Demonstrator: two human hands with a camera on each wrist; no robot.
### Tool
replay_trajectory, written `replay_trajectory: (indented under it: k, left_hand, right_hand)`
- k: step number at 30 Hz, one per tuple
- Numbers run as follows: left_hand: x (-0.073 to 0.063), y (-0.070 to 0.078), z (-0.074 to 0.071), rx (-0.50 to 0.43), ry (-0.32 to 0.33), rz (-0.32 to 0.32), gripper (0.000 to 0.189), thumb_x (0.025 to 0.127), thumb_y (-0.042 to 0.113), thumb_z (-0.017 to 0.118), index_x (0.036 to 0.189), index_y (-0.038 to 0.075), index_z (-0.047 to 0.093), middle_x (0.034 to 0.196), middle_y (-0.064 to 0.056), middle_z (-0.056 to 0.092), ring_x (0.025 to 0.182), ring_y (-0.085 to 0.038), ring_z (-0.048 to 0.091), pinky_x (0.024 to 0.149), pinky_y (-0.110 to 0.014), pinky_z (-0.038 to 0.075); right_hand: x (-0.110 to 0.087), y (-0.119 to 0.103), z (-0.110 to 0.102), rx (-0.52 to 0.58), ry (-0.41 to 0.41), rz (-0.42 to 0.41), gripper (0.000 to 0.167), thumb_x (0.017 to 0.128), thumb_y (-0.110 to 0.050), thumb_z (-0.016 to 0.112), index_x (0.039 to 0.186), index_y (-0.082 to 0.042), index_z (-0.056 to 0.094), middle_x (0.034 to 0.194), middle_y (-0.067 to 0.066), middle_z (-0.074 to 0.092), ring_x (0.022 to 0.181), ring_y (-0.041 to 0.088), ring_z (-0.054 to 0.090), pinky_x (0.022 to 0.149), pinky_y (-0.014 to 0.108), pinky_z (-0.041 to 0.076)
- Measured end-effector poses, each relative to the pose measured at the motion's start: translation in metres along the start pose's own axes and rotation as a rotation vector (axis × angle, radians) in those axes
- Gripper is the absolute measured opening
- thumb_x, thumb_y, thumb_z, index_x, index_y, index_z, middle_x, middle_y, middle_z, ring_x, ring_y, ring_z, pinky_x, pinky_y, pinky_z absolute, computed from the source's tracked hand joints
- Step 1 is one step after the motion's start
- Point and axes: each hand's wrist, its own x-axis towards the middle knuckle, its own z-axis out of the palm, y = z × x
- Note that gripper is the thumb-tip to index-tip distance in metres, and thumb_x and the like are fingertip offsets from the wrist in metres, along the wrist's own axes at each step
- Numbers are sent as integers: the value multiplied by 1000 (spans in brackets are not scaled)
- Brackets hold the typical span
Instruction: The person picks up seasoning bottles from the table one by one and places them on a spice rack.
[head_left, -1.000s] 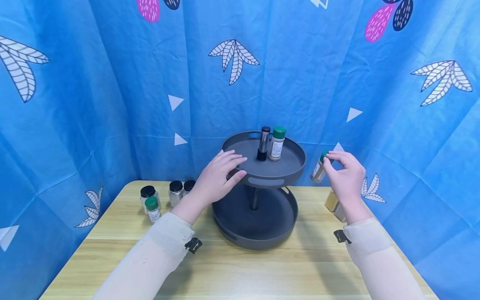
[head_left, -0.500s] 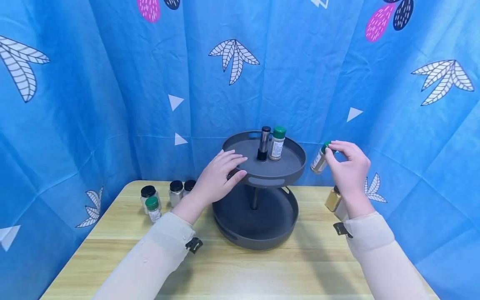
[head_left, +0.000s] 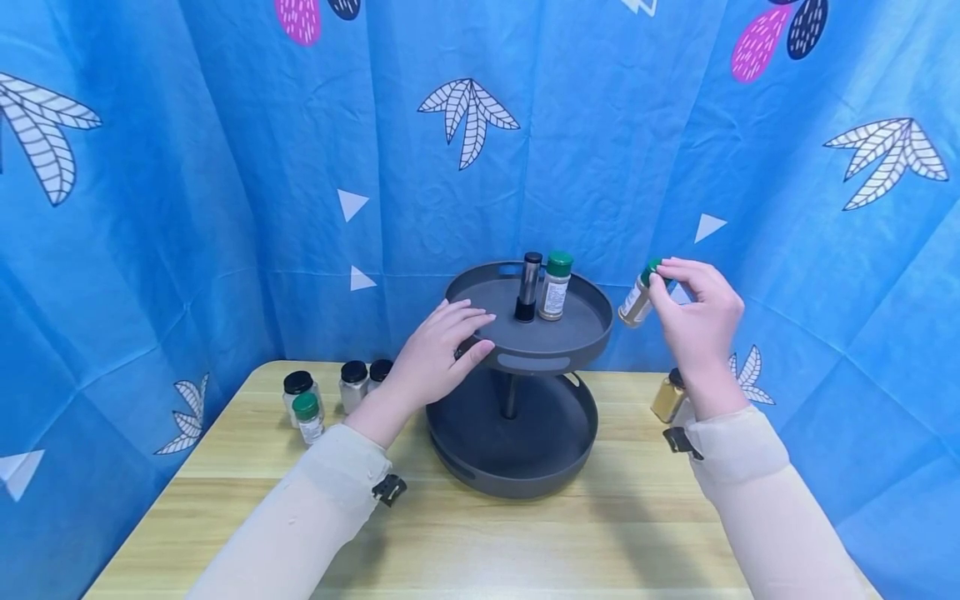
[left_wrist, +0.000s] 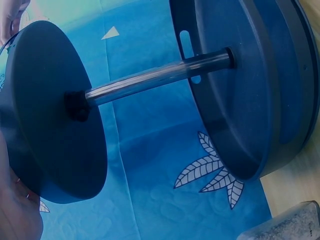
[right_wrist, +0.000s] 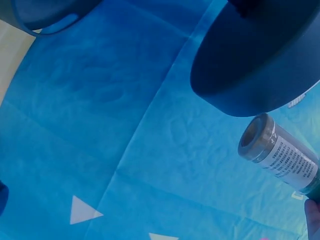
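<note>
A dark grey two-tier round rack (head_left: 512, 479) stands mid-table. My left hand (head_left: 438, 354) rests at the left rim of its upper tray (head_left: 480, 292), fingers spread and fairly straight. My right hand (head_left: 701, 312) pinches the green cap of a spice jar (head_left: 637, 302) between thumb and fingers. That jar hangs tilted in the air just right of the upper tray; its labelled side (right_wrist: 290, 162) shows in the right wrist view. On the upper tray, a slim black-and-clear tube-shaped bottle (head_left: 528, 287) and another green-capped spice jar (head_left: 555, 287) stand upright side by side.
Left on the table are black-capped jars (head_left: 352, 387) and a small green-capped jar (head_left: 308, 418). Beyond the right forearm stands a yellowish jar (head_left: 667, 400) with a dark cap, another partly hidden beside it. A blue patterned curtain (head_left: 480, 208) surrounds the table.
My right hand has risen with the green-capped spice jar, from about the upper tray's front rim to nearer its back rim height. My left hand has stayed in place.
</note>
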Motion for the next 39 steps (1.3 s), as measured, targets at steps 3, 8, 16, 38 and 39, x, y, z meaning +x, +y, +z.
replay_trajectory:
  k: [3,8,16,38,39]
  left_hand:
    - [0,0,0,0,-5,-6,59,103,57,39,140,16,60,142,-3,58,145,-22,37,125,-40,13]
    - [0,1,-1,1,-6,-3,60,103,58,38,140,15,60,141,-3,58,145,-23,37,125,-43,15]
    - [0,1,-2,6,-13,-6,57,104,55,41,140,16,60,142,-3,58,145,-23,37,124,-46,18]
    - [-1,0,0,17,-6,-1,57,103,56,40,140,17,60,142,-3,58,145,-23,37,124,-45,17]
    - [-1,0,0,18,-5,-1,57,103,56,41,140,17,60,142,-3,58,145,-22,37,124,-46,17]
  right_hand:
    - [3,-4,1,3,4,-6,14,88,-11,76,99,-4,80,104,5,75,101,5,65,94,19,52]
    - [8,-8,5,5,14,-27,14,88,-12,77,99,-6,80,104,5,75,102,15,68,93,19,53]
    - [14,-13,13,19,19,-64,15,89,-12,75,100,-2,79,103,9,75,102,18,68,94,20,53]
    - [13,-12,43,12,-55,-90,14,87,-7,75,100,-2,79,104,9,75,104,21,68,92,21,53]
    - [13,-12,44,7,-58,-96,14,87,-7,76,100,-2,79,104,9,75,104,22,68,92,24,54]
